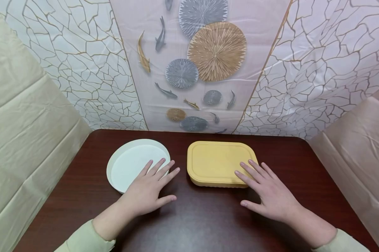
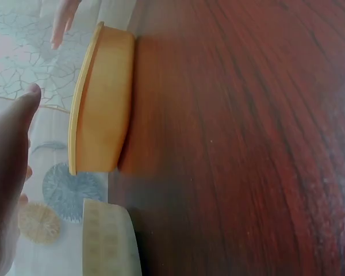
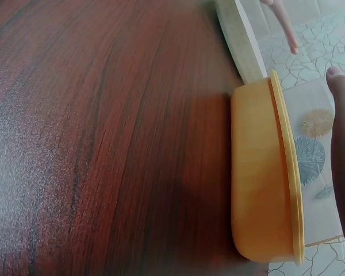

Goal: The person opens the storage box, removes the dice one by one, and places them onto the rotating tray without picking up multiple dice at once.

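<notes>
A round, shallow white dish (image 1: 126, 171) with a raised rim sits on the left of the table. To its right is a yellow rectangular box (image 1: 214, 162) with rounded corners and a flat lid. My left hand (image 1: 146, 190), fingers straight and spread, hovers over the dish's near right side and hides part of its rim. Over the box's right end my right hand (image 1: 268, 192) is spread the same way, palm down, overlapping the lid's corner in the head view. Both wrist views show the hands raised above the table, with the box (image 2: 106, 98) standing on the wood. Neither hand holds anything.
The dark reddish-brown table (image 1: 192, 224) has rounded far corners. Behind it hangs a patterned cloth (image 1: 161, 115) with fish and round leaf shapes. Beige cloth walls (image 1: 25, 115) rise on the left and right sides.
</notes>
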Demonstrator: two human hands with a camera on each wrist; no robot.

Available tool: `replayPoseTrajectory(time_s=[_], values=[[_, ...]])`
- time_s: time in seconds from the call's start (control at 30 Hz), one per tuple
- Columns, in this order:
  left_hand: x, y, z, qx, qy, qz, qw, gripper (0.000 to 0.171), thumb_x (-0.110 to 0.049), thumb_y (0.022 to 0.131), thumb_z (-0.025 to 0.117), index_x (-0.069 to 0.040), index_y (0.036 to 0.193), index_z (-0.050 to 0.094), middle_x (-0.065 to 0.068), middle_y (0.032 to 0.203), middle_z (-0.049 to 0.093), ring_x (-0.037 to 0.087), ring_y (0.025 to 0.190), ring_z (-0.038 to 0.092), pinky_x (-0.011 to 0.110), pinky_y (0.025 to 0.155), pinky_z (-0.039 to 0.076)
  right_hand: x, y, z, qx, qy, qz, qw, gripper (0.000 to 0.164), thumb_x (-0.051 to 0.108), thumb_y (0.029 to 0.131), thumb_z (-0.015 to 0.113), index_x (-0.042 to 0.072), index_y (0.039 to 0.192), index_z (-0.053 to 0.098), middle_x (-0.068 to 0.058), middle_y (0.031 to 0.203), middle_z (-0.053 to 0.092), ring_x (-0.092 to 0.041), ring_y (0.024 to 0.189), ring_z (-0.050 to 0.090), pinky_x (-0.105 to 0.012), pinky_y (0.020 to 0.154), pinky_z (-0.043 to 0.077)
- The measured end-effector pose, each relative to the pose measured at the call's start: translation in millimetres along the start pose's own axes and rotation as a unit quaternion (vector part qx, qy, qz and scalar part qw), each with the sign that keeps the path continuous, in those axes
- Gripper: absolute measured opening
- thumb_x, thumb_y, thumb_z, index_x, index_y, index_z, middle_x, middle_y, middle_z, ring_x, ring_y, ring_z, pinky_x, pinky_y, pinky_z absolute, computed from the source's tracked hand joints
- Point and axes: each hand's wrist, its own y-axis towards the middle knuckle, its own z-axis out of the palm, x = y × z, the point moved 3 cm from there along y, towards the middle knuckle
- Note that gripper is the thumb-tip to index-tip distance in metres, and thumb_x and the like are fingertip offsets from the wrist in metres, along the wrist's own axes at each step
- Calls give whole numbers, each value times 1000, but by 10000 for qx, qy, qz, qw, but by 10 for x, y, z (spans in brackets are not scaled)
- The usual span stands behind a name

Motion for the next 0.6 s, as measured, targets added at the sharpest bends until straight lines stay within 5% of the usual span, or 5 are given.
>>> replayPoseTrajectory(time_s=[0.2, 0.47, 0.6], values=[[-90, 45, -19, 133, -547, -138, 9983, 73, -59, 95, 54, -22, 155, 37, 2, 161, 30, 28, 148, 26, 50, 120, 19, 2, 10, 17, -21, 85, 32, 10000, 77, 65, 89, 55, 21, 151, 44, -7, 161, 30, -31, 150, 19, -46, 122, 7], [-214, 103, 13, 583, -1274, -369, 9894, 77, -68, 98, 33, -16, 154, 38, 3, 158, 36, 21, 147, 29, 42, 119, 26, -31, 25, 79, -46, 153, 62, 9999, 77, 58, 86, 64, 20, 150, 45, -7, 160, 32, -32, 148, 23, -45, 122, 5], [-273, 126, 104, 866, -1563, -588, 9821, 73, -63, 99, 41, -15, 154, 37, 4, 157, 37, 23, 145, 33, 42, 117, 30, -73, 40, 107, -56, 189, 96, 9998, 78, 55, 83, 68, 21, 150, 45, -8, 159, 32, -34, 146, 26, -45, 122, 5]])
